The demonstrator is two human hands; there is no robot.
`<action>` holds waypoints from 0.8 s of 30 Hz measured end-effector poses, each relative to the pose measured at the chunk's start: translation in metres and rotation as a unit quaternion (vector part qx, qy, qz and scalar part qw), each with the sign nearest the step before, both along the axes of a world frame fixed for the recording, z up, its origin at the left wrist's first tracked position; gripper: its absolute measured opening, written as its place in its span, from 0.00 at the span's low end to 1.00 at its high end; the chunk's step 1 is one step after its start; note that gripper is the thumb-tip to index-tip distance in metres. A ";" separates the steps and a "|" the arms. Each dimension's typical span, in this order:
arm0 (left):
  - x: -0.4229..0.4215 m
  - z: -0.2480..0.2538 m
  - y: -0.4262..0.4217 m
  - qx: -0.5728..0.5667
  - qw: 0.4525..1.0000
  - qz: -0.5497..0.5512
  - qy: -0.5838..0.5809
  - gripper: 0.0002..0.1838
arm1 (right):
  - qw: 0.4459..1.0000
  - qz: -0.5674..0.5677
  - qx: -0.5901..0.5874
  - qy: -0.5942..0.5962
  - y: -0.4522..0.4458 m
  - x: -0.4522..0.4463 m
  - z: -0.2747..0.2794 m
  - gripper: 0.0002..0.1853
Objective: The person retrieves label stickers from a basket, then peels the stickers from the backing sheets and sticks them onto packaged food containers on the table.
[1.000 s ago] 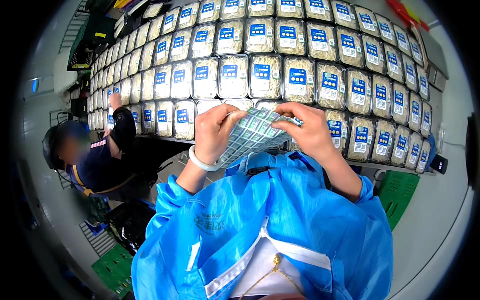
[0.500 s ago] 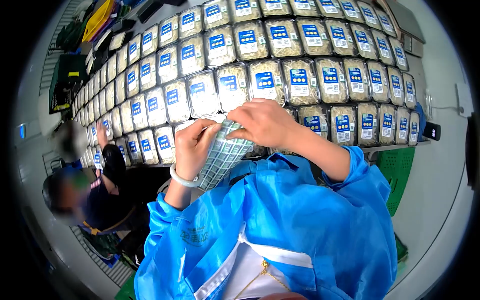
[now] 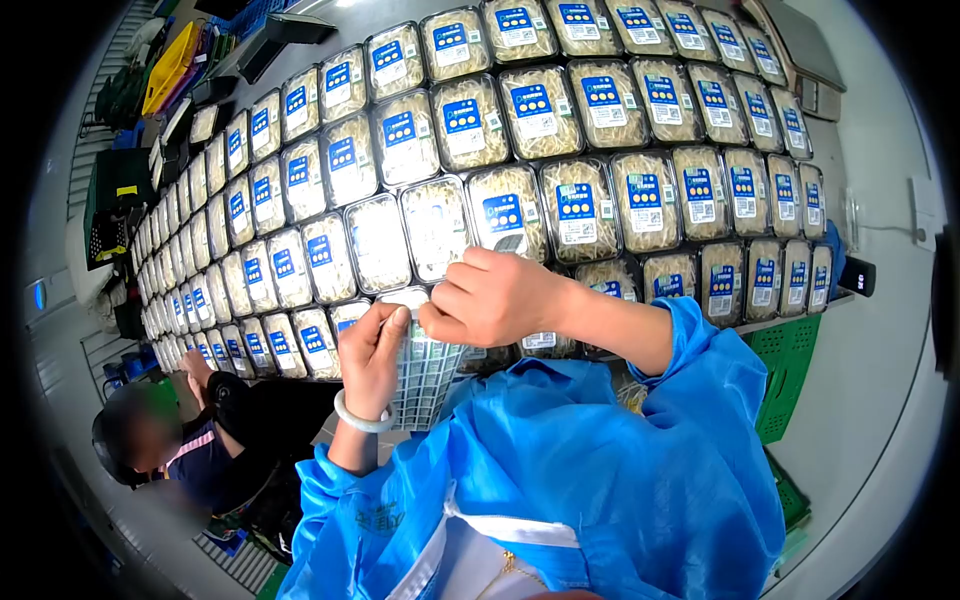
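My left hand is closed on a sheet of small green-and-white stickers, its thumb pressed on the upper left edge. The sheet hangs down in front of my blue jacket. My right hand has its fingers curled at the sheet's upper right edge, close beside my left thumb. A small grey-green piece sticks out above the right knuckles; whether the fingers hold it is hidden. Just beyond both hands stand clear-lidded trays of bean sprouts with blue-and-white labels, several also bearing a small green sticker.
Rows of these packs cover the long table. At the left, another person sits by the table with a hand near the packs. Green crates stand at the right below the table edge. A yellow crate lies at the far left.
My view has shifted, so the packs sit lower in it. My right hand has turned into a tighter curl against the sheet, and the grey-green piece now shows above it.
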State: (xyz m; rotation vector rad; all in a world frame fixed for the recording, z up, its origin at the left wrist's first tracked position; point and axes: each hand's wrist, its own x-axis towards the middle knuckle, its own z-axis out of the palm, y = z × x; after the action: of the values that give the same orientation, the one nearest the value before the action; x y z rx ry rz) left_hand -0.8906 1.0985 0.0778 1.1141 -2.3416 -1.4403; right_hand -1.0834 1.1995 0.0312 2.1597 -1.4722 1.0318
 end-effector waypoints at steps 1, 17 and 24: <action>-0.002 -0.001 -0.001 0.010 1.000 0.011 0.007 0.10 | 1.000 0.003 -0.008 0.013 -0.004 -0.005 -0.001 0.07; -0.045 -0.028 -0.050 0.156 0.987 0.038 -0.027 0.13 | 0.983 0.104 -0.108 0.107 -0.049 -0.051 -0.038 0.06; -0.027 -0.056 -0.087 0.086 0.995 0.041 -0.030 0.13 | 0.906 -0.064 0.125 -0.399 -0.034 -0.086 -0.045 0.08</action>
State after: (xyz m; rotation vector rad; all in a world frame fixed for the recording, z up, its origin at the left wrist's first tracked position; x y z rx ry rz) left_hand -0.9173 1.0119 0.0220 1.2995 -2.2161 -1.6238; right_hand -1.1694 1.1651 -0.0139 1.8174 -2.1520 1.9027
